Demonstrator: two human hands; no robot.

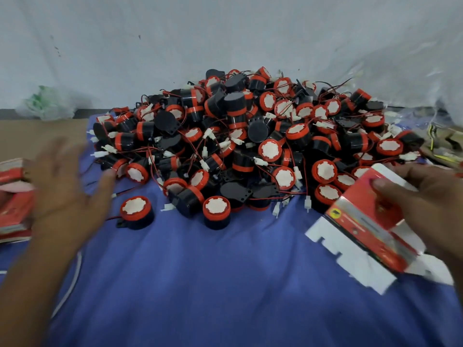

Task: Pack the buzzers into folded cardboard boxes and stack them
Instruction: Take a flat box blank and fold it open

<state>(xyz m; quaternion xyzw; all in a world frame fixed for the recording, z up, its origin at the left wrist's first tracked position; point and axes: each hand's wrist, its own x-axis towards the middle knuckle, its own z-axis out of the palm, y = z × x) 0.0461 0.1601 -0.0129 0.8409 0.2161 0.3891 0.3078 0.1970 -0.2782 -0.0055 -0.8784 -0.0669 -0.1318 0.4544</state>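
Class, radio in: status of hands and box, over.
Left hand open, blurred, holding nothing. Right hand grips red box, flaps open. Buzzer pile ahead, nothing blocking.

A: What shows of the person?
B: At 8 o'clock a bare left forearm (35, 284), uncovered to the frame edge, ending in the bare left grip (64, 186), smeared by blur.
A: And at 3 o'clock?
B: The bare right grip (423, 204), sharper, one short-trimmed fingernail (378, 182) visible.

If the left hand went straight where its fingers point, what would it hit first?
Probably the left edge of the buzzer pile, though the left hand is blurred.
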